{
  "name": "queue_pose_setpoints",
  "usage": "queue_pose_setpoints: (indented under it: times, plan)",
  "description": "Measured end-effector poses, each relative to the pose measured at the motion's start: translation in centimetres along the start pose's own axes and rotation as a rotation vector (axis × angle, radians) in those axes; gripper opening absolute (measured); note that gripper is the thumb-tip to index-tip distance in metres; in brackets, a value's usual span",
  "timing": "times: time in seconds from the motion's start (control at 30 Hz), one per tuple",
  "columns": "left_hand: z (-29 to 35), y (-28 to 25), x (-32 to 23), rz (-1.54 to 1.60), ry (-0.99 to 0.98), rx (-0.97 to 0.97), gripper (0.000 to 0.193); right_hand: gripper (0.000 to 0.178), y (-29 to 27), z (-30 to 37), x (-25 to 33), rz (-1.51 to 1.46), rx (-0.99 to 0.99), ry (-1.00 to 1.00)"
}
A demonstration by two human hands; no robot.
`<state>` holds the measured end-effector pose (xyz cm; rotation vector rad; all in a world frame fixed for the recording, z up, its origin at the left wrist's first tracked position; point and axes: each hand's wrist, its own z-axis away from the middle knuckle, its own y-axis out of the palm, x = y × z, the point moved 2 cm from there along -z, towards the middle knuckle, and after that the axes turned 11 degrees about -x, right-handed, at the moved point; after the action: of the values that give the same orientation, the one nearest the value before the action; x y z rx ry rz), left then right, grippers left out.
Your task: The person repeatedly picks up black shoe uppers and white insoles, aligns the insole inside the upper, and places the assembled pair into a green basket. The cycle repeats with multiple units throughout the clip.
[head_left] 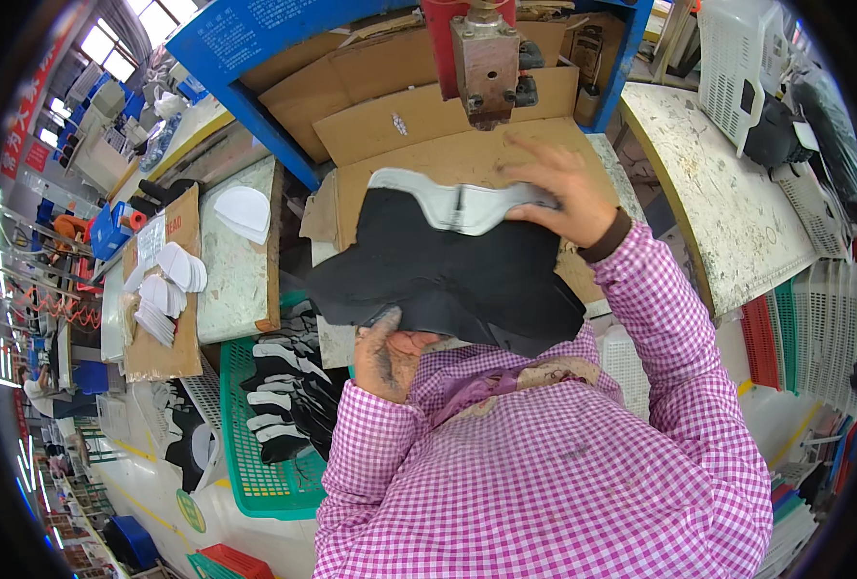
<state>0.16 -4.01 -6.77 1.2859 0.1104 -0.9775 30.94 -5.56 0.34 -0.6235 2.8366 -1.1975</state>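
Observation:
A black shoe upper piece (448, 275) with a pale grey-white collar strip (448, 201) along its far edge is held up flat in front of me. My left hand (388, 357) grips its near left edge, thumb on top and the other fingers underneath. At the far right end of the collar strip, my right hand (573, 193) pinches the piece between thumb and fingers, with some fingers lifted. Beyond the piece hangs the metal head (486, 72) of a machine, set in a blue frame (245, 43) lined with cardboard (380, 111).
To my lower left, a green basket (240, 482) holds several similar black and white pieces (288, 396). White cut-outs (245, 212) lie on the left worktable (226, 289). A worn table (708, 193) with a white crate (737, 77) stands at the right, above stacked baskets (814, 338).

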Motion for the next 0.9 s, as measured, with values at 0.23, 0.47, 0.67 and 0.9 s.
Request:
queue_pose_setpoints:
  times: [0.23, 0.47, 0.67, 0.9]
  plan:
    - [-3.7, 0.8, -0.9, 0.410, -0.003, -0.038, 0.028, 0.045, 1.4, 7.7, -1.8, -1.693, -0.011, 0.942]
    - [-6.4, 3.3, -1.1, 0.213, 0.173, -0.126, 0.031, 0.021, 2.6, 4.4, -2.0, -1.297, -0.329, 1.216]
    - [-7.6, 2.9, -7.2, 0.160, 0.469, -0.158, 0.043, 0.017, 4.2, -1.8, -1.8, -1.301, -0.318, 1.221]
    - [-3.8, 2.0, -6.4, 0.096, 0.308, -0.074, 0.048, 0.020, 1.5, 4.1, -2.2, -1.266, -0.413, 1.321]
